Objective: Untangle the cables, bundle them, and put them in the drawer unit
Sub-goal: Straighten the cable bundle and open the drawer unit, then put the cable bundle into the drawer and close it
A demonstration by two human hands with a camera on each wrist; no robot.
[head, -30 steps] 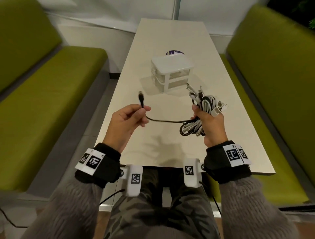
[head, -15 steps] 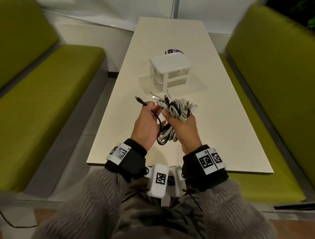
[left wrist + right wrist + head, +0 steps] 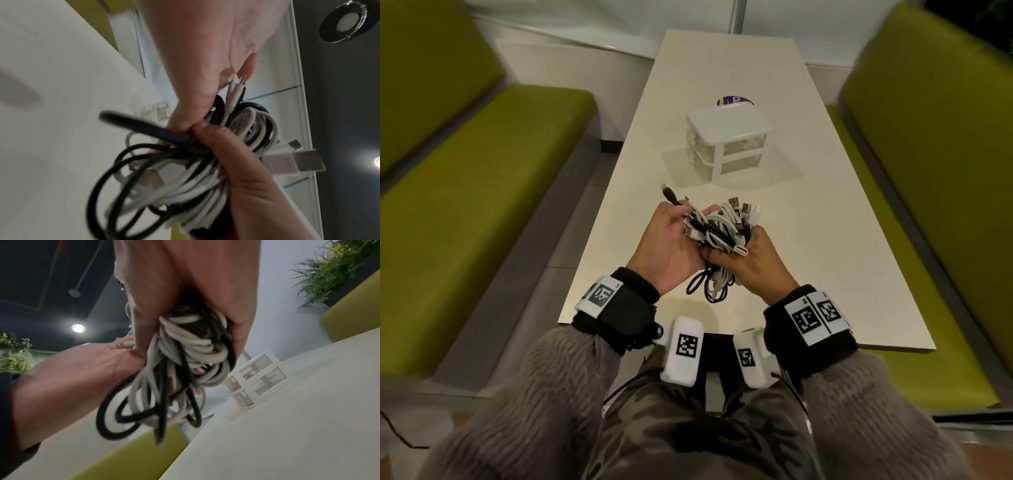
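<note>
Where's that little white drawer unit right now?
In the head view, the drawer unit stands mid-table, just beyond both hands, with a purple sticker behind it.

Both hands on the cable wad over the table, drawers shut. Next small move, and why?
Probably tuck the black cable end into the cable bundle. It sticks out past the left hand, which pinches it, while the right hand grips the rest and loops hang loose below. The drawer unit sits closed beyond on the table, so neither hand is free to open it yet.
</note>
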